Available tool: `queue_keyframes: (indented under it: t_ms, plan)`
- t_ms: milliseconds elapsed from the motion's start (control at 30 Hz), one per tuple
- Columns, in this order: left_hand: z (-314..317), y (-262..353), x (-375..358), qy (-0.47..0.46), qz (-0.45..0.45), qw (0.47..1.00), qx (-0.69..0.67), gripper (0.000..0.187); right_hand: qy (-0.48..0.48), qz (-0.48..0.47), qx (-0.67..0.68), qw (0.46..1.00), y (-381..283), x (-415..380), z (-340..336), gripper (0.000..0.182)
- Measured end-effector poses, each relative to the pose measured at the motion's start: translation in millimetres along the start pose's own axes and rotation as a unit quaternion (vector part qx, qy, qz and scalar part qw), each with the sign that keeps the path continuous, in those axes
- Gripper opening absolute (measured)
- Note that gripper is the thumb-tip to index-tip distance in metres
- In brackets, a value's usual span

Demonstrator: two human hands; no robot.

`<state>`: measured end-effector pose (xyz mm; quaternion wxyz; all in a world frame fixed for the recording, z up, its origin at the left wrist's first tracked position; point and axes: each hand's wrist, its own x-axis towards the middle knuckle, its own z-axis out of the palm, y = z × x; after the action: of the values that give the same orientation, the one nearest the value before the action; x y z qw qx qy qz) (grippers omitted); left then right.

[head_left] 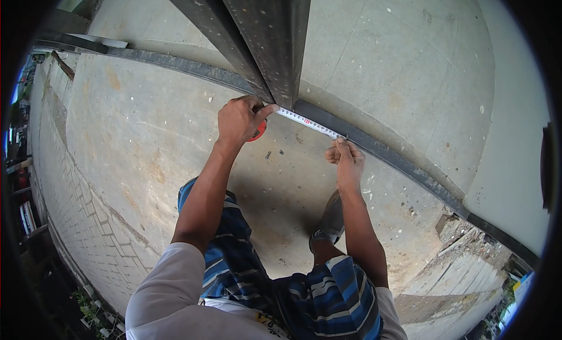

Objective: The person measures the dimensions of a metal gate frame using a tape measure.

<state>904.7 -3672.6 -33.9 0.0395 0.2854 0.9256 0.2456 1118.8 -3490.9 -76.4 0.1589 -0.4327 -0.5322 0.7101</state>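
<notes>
One straight tape blade (307, 123) lies beside the dark rail (386, 156), toward one o'clock; the left hand (237, 120) curls round the red case (259, 131), thumb on the blade near twelve; the right hand (346, 158), fingers folded, pinches the four-o'clock end, though how firmly is hard to judge. Keep the blade flat and parallel to the rail; read from straight above.
</notes>
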Motion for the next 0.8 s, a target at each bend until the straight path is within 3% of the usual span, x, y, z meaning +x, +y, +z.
queue_keyframes:
  t_ms: [800]
  plan:
    - [0.2,-1.6,-0.7,0.002,0.005,1.000,0.020,0.053,0.002,0.001,-0.018,1.000,-4.5,-1.7,2.8,0.027]
